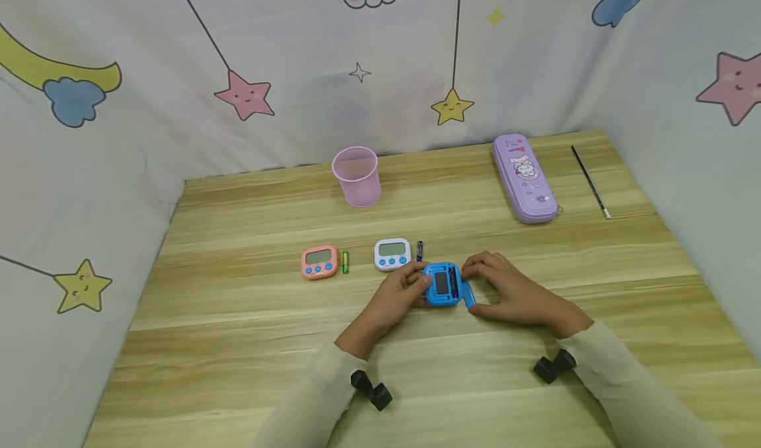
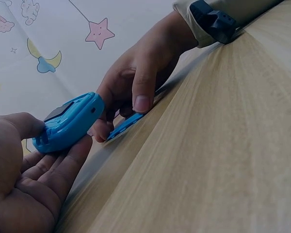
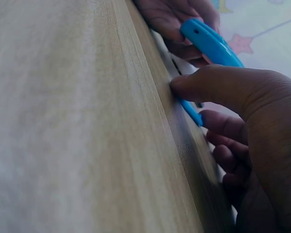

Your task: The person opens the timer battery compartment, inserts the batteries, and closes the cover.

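My left hand [image 1: 392,297] holds a blue digital timer [image 1: 440,284] with its back facing up, thumb on top and fingers beneath. Its battery slot is uncovered, and a dark battery [image 1: 454,281] lies inside. Low at the table on the right, my right hand [image 1: 512,295] pinches the small blue battery cover [image 1: 468,296] between thumb and fingers. In the left wrist view the timer [image 2: 70,124] is tilted above the tabletop, apart from the cover [image 2: 126,126]. The right wrist view shows the cover [image 3: 190,112] under the right thumb.
Beyond the left hand lie a white timer [image 1: 392,255] with a dark battery [image 1: 419,250] and an orange timer [image 1: 319,261] with a green battery [image 1: 345,262]. Farther back are a pink cup [image 1: 361,187], a purple pencil case [image 1: 524,180] and a pencil [image 1: 590,182].
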A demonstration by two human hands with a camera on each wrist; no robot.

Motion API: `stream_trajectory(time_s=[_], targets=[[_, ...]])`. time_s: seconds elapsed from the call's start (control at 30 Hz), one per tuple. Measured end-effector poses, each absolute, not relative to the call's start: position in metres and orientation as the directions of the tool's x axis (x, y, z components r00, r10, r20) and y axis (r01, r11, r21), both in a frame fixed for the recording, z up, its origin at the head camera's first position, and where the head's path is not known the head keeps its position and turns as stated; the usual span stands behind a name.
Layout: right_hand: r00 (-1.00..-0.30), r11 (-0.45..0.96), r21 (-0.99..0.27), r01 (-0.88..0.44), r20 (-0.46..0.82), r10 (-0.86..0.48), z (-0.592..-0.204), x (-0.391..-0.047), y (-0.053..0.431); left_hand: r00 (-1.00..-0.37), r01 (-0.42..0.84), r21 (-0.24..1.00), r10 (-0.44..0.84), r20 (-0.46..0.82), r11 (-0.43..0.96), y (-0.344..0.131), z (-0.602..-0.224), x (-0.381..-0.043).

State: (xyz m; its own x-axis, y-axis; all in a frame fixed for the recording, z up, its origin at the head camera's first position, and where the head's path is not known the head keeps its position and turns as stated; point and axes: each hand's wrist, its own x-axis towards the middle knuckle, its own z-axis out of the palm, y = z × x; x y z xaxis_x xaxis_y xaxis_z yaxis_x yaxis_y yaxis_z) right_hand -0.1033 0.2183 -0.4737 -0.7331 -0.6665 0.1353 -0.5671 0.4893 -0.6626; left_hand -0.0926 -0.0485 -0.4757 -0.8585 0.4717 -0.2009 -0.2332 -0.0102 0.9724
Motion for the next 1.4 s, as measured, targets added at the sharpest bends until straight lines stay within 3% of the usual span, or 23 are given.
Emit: stream_trajectory(time_s=[0.43, 1.03, 1.4], targets=[[-0.738, 0.492, -0.651, -0.578, 0.16, -0.656, -0.478, -0.1052, 0.2188, -0.864, -0.213, 0.977, 0.468, -0.185, -0.008, -0.0484, -0.4757, -0.0913], [-0.828, 0.473, -0.773, -0.423, 0.117, -0.548, -0.4762, -0.1065, 0.2193, -0.865, -0.206, 0.978, 0.471, -0.172, -0.021, -0.0491, -0.4778, -0.0917], [-0.867, 0.399, -0.813, -0.423, 0.235, -0.439, -0.4805, -0.1054, 0.2152, -0.868, -0.2, 0.98, 0.468, -0.167, -0.021, -0.0486, -0.4771, -0.0913]])
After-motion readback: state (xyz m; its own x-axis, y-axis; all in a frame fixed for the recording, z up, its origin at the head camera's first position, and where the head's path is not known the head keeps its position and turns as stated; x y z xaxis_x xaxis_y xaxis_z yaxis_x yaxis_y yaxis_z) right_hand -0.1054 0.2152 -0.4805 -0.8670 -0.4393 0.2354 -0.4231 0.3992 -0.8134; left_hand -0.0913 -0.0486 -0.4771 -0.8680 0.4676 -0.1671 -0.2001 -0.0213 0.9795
